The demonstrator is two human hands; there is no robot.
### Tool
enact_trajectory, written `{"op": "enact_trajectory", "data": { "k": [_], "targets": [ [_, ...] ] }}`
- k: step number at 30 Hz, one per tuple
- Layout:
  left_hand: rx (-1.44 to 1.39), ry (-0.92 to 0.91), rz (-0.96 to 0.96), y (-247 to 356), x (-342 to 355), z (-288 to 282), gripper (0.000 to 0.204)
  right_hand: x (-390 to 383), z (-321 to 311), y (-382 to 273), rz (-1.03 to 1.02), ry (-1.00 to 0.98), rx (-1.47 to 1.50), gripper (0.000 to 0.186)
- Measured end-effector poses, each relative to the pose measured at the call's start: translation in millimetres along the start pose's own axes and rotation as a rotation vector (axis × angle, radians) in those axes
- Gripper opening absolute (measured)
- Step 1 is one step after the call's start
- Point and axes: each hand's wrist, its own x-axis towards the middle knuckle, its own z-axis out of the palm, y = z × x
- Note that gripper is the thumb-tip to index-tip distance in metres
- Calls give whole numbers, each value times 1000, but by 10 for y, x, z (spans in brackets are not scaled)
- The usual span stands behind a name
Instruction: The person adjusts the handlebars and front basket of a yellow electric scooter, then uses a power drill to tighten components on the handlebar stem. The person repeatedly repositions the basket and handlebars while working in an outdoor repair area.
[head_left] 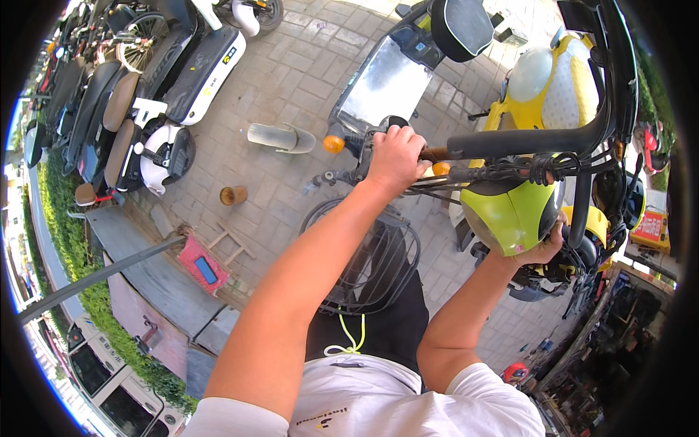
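Note:
My left hand (pixel 397 156) is closed around the handlebar (pixel 433 154) of an electric scooter, where rusty metal shows beside a thick black tube. A black fitting and an orange turn signal (pixel 333 144) are just left of that hand. My right hand (pixel 542 246) grips the lower right edge of a lime-green front cover (pixel 506 211); some of its fingers are hidden behind it. Loose black cables (pixel 542 170) are bundled above the cover. Below my left forearm is a black wire basket (pixel 400 251), partly covered by the arm.
Parked scooters (pixel 207 76) line the left side. A grey mudguard (pixel 282 137) and a brown cylinder (pixel 233 194) lie on the paving. A phone (pixel 207 270) rests on a pink stool (pixel 200 262). A yellow scooter (pixel 542 87) stands beyond the handlebar, and a cluttered shelf (pixel 611 342) at the right.

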Motion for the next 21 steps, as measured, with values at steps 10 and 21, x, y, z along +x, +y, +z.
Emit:
{"op": "enact_trajectory", "data": {
  "k": [10, 21],
  "targets": [
    [59, -110, 45, 3, 84, -3, 25, -76, 109, 48, 1, 37, 25, 29],
    [-1247, -496, -214, 232, 1300, -1089, 29, -48, 480, 273, -183, -44, -147, 39]
  ]
}}
